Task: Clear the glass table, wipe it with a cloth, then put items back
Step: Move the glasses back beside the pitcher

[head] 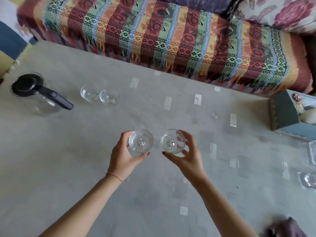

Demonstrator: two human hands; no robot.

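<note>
We see the left hand [125, 157] with its grip curled round one clear glass [140, 142], and the right hand [186, 156] grasping a second glass [172, 141], both above the middle of the glass desk [85, 151]. Two more glasses [99, 95] stand touching near a jug [36, 94] at the far left.

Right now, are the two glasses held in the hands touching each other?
Apart. The head view shows a strip of table between the left hand's glass and the right hand's glass.
</note>
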